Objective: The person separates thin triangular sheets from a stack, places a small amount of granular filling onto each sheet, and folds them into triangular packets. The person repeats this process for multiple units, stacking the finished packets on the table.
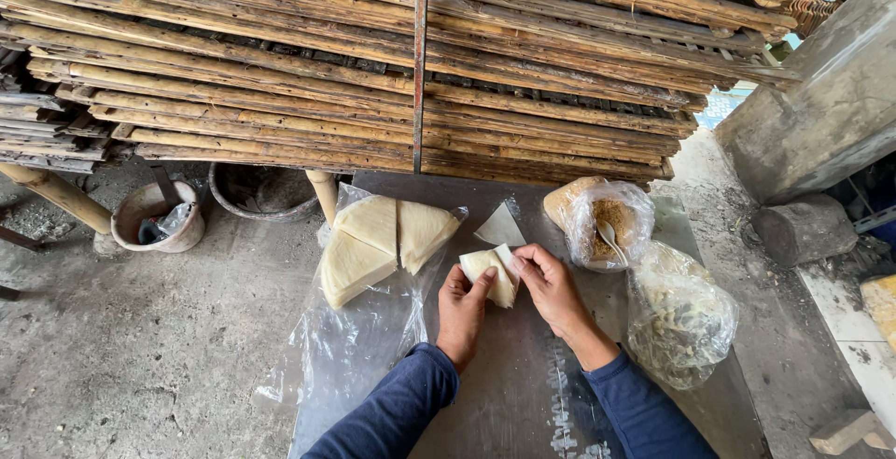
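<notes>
- we're looking down at a dark metal table (523, 394), with both our hands meeting over its middle.
- our left hand (464, 305) is closed on a folded pale wrapper (495, 272), thumb pressing up against its lower left side.
- our right hand (549, 284) pinches the same wrapper from the right, fingertips curled over its top edge.
- the folded wrapper sits between the two hands, just above the table surface, near the centre of the table.
- just beyond it lies a single triangular wrapper sheet (500, 227), flat on the table and apart from our fingers.
- to the left, stacks of wedge-shaped wrappers (378, 240) rest on a clear plastic sheet (345, 356) that hangs over the table's left edge.
- to the right, an open plastic bag of brown filling (611, 221) stands with a white spoon (611, 238) in it.
- nearer us on the right, a second clear bag (679, 319) holds a darker mixed filling.
- behind the table, stacked bamboo racks (373, 67) fill the top of the view.
- on the concrete floor at left sit a small bucket (157, 218) and a round basin (263, 193).
</notes>
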